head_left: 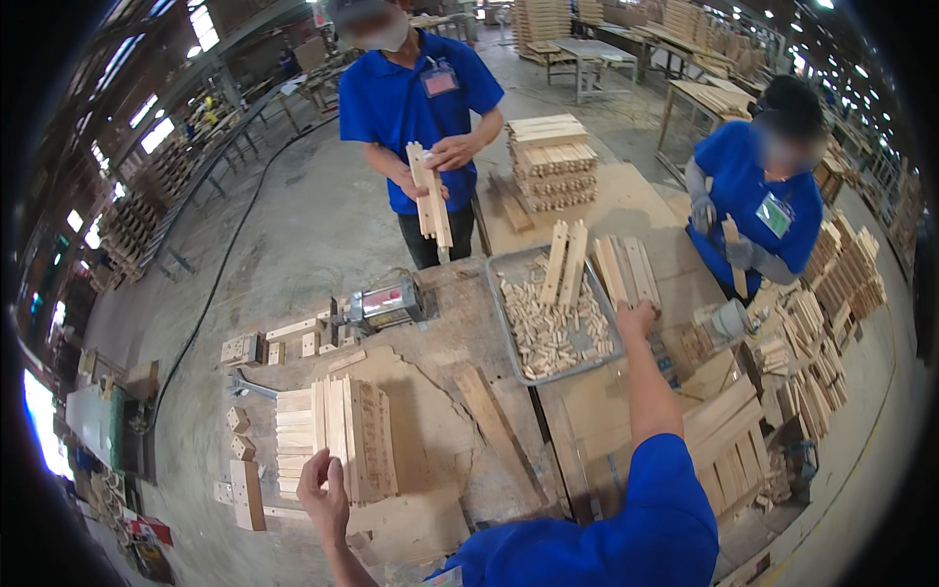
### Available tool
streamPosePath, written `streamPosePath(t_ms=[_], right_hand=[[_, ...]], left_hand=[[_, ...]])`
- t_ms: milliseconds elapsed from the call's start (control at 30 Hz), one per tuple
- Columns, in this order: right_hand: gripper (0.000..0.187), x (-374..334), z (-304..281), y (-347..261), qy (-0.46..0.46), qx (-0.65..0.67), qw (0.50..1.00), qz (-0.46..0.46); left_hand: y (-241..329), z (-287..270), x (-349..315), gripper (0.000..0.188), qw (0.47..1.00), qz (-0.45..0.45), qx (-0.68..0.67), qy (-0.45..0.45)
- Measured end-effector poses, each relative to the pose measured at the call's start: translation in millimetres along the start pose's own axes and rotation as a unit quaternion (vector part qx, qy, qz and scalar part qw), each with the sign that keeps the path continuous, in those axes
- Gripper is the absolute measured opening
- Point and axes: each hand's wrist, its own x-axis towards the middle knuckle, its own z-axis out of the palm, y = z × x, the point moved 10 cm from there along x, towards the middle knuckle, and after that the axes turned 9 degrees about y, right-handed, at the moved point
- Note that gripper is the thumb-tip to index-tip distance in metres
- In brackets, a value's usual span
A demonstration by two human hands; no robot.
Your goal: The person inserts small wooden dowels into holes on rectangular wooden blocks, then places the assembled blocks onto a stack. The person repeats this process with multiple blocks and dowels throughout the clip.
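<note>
My left hand [323, 494] is at the near side of a stack of pale wooden slats [367, 430], its fingers loosely bent and apart, with nothing in them. Across the bench my right arm reaches out. There my right hand [636, 318] has its fingers closed about the near ends of some wooden slats [641, 269] lying side by side. Just left of these slats is a grey tray [518, 367] full of small wooden dowels [548, 338]. Two drilled slats [563, 264] rest on the dowels.
A metal clamp-like device [386, 305] stands at the bench's far left edge. A loose board [499, 430] lies mid-bench. Opposite, one co-worker [421, 127] holds slats; another [763, 186] at right handles a wooden piece. Slat stacks [553, 161] stand behind the tray.
</note>
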Motion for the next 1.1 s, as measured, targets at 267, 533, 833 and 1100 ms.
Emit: streamPosePath(t_ms=[267,533,833,1100], right_hand=[[0.054,6,47,5,-0.046,0.004,0.998,0.032],[0.02,21,31,27,-0.073,0.408,0.888,0.2],[0.024,-190,-23,-15,-0.243,0.615,0.74,0.124],[0.034,-373,-65,-24,-0.501,0.493,0.709,0.059]], left_hand=[[-23,-13,-2,0.03,0.997,-0.063,0.048,0.017],[17,17,18,0.023,1.0,0.013,0.011,0.017],[69,152,-17,0.033,0.969,-0.033,-0.129,-0.21],[85,276,-61,0.057,0.806,-0.278,-0.439,-0.282]])
